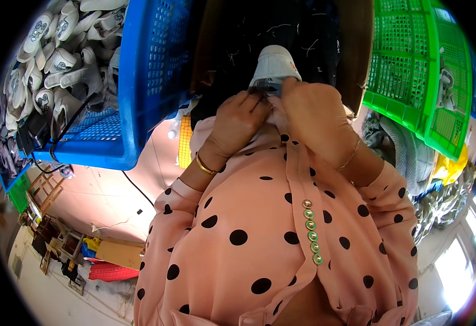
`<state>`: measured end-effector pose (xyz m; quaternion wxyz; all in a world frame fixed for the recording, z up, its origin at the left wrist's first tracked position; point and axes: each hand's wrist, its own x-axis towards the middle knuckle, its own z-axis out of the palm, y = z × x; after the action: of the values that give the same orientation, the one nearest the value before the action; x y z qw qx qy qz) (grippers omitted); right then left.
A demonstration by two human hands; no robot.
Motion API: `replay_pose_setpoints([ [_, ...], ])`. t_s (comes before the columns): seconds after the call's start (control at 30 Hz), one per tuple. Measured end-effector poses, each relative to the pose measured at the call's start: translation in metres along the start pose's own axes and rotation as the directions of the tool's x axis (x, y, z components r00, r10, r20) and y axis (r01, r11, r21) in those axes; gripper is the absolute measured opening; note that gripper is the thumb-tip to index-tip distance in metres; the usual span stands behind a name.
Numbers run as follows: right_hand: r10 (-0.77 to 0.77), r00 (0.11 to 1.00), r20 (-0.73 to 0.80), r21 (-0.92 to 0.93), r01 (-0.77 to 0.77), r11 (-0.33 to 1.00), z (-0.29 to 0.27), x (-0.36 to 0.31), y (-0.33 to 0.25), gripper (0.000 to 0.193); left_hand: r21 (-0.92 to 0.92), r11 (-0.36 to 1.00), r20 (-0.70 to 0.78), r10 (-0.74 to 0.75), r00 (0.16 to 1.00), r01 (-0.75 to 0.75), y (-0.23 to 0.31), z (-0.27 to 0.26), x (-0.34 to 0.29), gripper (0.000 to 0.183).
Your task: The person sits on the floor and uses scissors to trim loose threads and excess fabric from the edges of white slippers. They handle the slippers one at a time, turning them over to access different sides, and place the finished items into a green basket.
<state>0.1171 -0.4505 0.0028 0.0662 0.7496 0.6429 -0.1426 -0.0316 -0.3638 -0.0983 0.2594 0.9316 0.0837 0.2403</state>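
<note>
A small white canvas shoe (274,64) lies over my lap, its rounded toe pointing away from me, with a bit of coloured pattern at its right side. My left hand (240,120) is closed, its fingertips curled at the near left edge of the shoe's opening. Closed as well, my right hand (318,115) presses thumb and fingers on the shoe's near right side. Between the hands the opening looks dark and greyish; anything small pinched there is hidden. Black cloth (308,32) dotted with loose white thread ends covers my lap.
On the left stands a blue plastic crate (132,81), beside a heap of white shoes (58,65). A green plastic basket (401,60) rises at the right, near grey cloth (406,144). Brown cardboard (362,49) edges the lap. A black cable (138,190) crosses the pinkish floor.
</note>
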Motion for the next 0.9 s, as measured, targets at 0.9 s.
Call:
replay_pose_setpoints([
  [0.9, -0.045, 0.999, -0.001, -0.062, 0.044, 0.997, 0.044, 0.008, 0.014, 0.006, 0.191, 0.933, 0.139, -0.332, 0.933, 0.303, -0.007, 0.015, 0.021, 0.012],
])
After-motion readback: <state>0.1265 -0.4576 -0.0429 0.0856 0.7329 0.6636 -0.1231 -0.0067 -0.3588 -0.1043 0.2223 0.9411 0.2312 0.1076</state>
